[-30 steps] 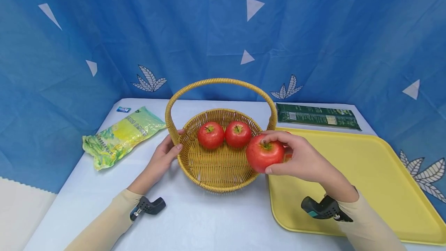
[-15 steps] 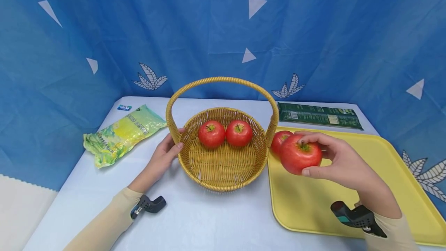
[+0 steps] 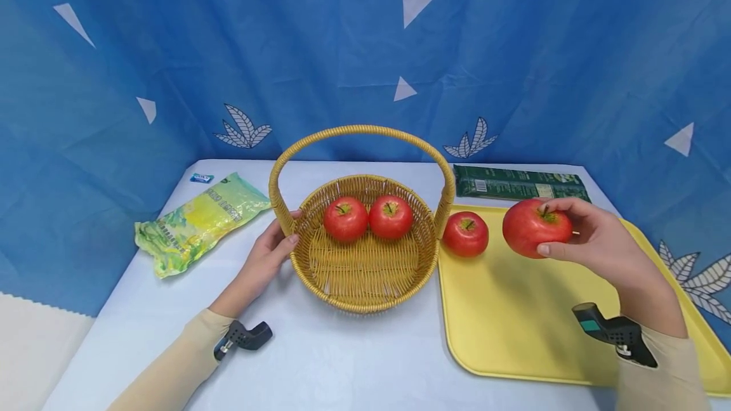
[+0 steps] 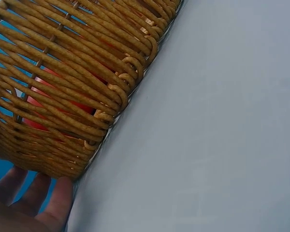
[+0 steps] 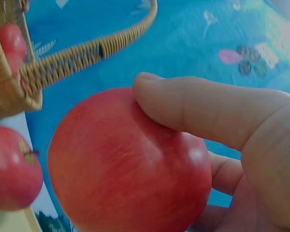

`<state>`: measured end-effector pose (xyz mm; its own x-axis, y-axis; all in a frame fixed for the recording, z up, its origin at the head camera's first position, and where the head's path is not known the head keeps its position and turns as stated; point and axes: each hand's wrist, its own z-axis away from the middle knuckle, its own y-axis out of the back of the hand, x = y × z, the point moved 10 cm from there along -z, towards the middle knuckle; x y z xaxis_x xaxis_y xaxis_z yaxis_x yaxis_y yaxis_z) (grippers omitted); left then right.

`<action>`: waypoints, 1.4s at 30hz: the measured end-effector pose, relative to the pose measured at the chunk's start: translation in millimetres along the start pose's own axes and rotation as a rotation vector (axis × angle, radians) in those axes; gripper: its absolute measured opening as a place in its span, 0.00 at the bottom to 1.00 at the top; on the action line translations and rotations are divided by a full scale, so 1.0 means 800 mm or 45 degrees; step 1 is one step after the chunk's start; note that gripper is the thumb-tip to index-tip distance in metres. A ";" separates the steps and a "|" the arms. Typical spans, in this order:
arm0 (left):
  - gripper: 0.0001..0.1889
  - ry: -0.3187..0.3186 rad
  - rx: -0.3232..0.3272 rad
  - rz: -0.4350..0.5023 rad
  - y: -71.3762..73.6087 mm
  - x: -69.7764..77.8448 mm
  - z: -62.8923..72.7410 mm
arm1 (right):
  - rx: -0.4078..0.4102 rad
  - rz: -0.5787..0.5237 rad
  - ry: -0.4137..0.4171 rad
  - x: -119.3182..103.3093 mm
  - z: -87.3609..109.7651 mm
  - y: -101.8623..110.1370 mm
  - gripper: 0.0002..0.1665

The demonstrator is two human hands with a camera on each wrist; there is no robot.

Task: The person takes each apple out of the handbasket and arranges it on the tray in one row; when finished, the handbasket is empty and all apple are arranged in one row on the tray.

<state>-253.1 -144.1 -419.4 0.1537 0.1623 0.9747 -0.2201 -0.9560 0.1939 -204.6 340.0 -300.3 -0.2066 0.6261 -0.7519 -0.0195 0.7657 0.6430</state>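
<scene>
Over the yellow tray (image 3: 514, 328), my right hand (image 3: 608, 243) grips a red apple (image 3: 533, 228) in the air between thumb and fingers. The right wrist view shows the thumb pressed on this apple (image 5: 125, 164). Another red apple (image 3: 466, 234) rests on the tray's left end, beside the woven basket (image 3: 365, 306). Two red apples (image 3: 345, 219) lie side by side inside the basket, towards its back. My left hand (image 3: 268, 255) holds the basket's left side at the foot of its arched handle. In the left wrist view, its fingers (image 4: 60, 200) touch the wicker wall.
A green and yellow packet (image 3: 202, 224) lies to the left on the white table (image 3: 354, 360), with a tiny blue packet (image 3: 202, 178) behind it. A dark green long packet (image 3: 520, 184) lies behind the tray. Blue patterned cloth (image 3: 342, 49) hangs at the back.
My right hand has carried its apple rightwards from the basket's right rim to above the tray, revealing the apple lying there. The left hand and basket stay in place.
</scene>
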 end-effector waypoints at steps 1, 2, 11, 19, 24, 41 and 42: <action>0.27 0.000 0.003 0.001 0.000 0.000 0.000 | 0.000 0.002 -0.009 0.005 -0.002 0.002 0.35; 0.26 0.001 0.005 0.005 0.000 0.000 0.000 | 0.002 0.001 -0.018 0.010 -0.003 0.004 0.34; 0.26 0.002 0.009 0.008 -0.001 -0.001 -0.001 | -0.046 -0.100 0.019 0.048 -0.016 -0.001 0.32; 0.27 0.006 0.009 0.010 -0.001 -0.003 -0.001 | -0.083 -0.146 -0.016 0.074 -0.024 -0.013 0.27; 0.27 0.009 0.006 0.015 0.000 -0.003 -0.001 | -0.088 -0.107 -0.063 0.088 -0.027 -0.018 0.25; 0.27 0.003 0.000 0.018 -0.001 -0.002 -0.001 | -0.208 0.003 -0.169 0.110 -0.033 -0.047 0.32; 0.27 0.000 0.000 0.019 -0.001 -0.002 -0.001 | -0.213 0.007 -0.175 0.111 -0.033 -0.048 0.32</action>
<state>-253.9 -143.7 -420.9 0.1500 0.1478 0.9776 -0.2224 -0.9584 0.1791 -248.2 362.1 -387.6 -0.0718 0.6532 -0.7538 -0.1833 0.7342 0.6537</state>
